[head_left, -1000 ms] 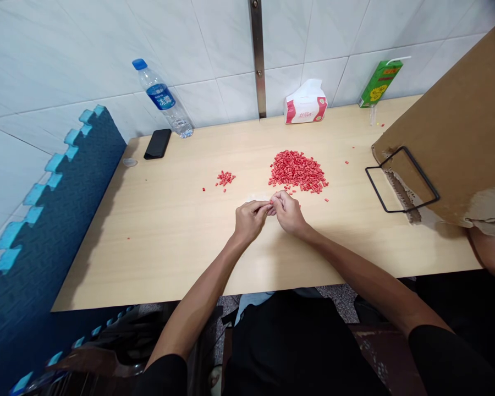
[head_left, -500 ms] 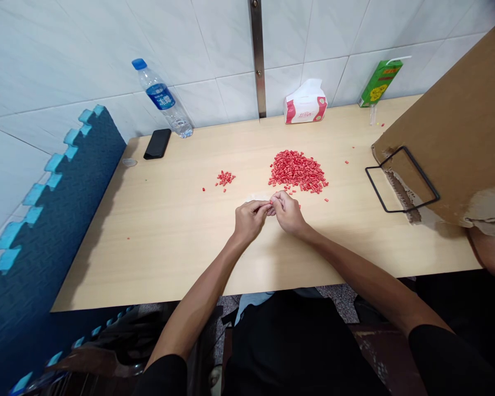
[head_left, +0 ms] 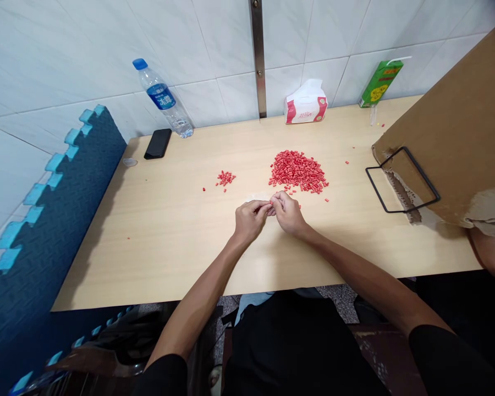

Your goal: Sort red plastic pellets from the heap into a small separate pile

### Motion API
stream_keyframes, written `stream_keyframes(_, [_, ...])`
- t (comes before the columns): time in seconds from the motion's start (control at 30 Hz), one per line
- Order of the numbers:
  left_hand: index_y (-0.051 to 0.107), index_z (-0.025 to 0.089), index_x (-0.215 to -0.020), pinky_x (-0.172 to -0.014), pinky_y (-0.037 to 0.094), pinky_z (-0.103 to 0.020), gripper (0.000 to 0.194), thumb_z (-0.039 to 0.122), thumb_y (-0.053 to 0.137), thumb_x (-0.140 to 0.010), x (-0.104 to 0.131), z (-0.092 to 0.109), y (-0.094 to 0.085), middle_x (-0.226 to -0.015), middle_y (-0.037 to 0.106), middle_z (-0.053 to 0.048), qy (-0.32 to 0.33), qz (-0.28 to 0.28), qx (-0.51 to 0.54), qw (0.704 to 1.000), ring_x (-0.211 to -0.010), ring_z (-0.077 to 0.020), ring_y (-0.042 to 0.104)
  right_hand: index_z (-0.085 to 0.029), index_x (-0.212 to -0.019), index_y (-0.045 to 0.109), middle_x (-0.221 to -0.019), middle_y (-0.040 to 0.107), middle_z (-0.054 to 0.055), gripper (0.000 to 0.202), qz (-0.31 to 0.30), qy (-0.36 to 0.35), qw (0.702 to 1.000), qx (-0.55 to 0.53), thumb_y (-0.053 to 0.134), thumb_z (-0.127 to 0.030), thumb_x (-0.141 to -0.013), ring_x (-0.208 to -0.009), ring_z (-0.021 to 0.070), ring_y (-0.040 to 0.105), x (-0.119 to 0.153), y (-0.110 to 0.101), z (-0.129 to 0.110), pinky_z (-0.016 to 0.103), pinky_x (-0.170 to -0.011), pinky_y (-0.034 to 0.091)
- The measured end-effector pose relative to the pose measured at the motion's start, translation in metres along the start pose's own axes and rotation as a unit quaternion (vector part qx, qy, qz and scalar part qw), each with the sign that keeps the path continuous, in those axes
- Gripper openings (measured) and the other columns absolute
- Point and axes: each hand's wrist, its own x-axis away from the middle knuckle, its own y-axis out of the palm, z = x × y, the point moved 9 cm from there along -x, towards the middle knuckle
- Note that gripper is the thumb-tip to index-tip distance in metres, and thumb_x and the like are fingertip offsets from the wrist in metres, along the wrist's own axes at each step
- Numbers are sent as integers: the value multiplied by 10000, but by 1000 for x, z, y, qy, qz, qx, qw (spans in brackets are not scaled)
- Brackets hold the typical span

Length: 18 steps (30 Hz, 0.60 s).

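My left hand (head_left: 251, 218) and my right hand (head_left: 287, 213) meet fingertip to fingertip over the table. Both are closed in a pinch around a small red piece (head_left: 271, 203), mostly covered by the fingers. Just beyond my right hand lies a large heap of small red tube-like pieces (head_left: 297, 171), with a few strays at its near edge. A smaller cluster of the same red pieces (head_left: 225, 178) sits farther left, past my left hand. One lone red piece (head_left: 203, 189) rests beside that cluster.
A water bottle (head_left: 169, 104) and a black phone (head_left: 157, 144) are at the back left. Tissues (head_left: 306, 104) and a green drink carton (head_left: 380, 83) stand along the wall. A cardboard sheet (head_left: 449, 137) with a black wire frame (head_left: 404, 211) borders the right; blue foam (head_left: 66, 192) borders the left.
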Motion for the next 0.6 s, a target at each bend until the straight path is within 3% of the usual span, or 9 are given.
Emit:
stream_keyframes(0.33, [729,203,-829,-716,521,-259,147,276,602,-827,0,2,0,-823,733,-36,16,-4,-14,1000,-761,-149,671,-226,-833,490,-654,636,-13,222,4,6,1000,-8,422,-422,-909,-621,156,662,0,-1,0,284,-613,522])
stream_keyframes(0.6, [705,198,-947,-619,465,-206,211,330,637,-798,3,9,0,-706,644,-2,43,1,-20,999,-604,-90,558,-223,-817,494,-684,617,-4,246,39,-14,999,-14,413,-436,-910,-646,150,629,3,-10,-10,269,-616,496])
